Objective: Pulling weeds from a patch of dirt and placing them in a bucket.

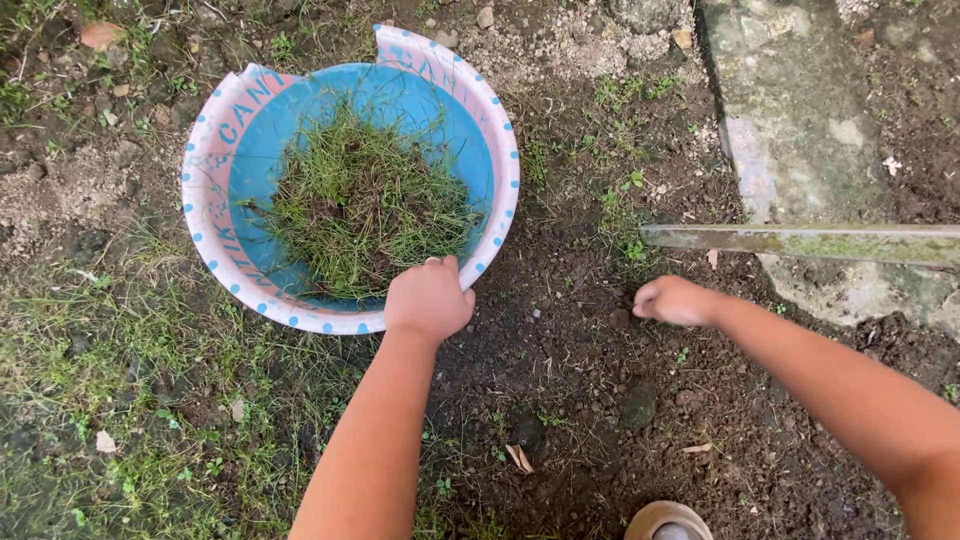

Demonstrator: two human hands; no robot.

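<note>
1. I saw the left hand [430,298] clenched over the near rim of the basin [212,215], fingers curled onto the edge, gripping it.
2. The basin was round plastic, blue inside, with a pale pink rim dotted blue; the rim was cracked and split at the far side. It sat on the ground at upper left of the head view.
3. A heap of pulled grass [362,203] with roots filled the middle of the basin.
4. The right hand [674,300] was low over bare dark soil [570,380], right of the basin and apart from it, fingers pinched shut. I could not tell what it pinched, if anything; too small to see.
5. A flat, weathered metal bar [800,241] lay beyond the right hand, running to the right edge across a concrete slab [790,100].
6. Sparse grass covered the ground at left; the toe of a shoe [668,522] showed at the bottom edge.
</note>
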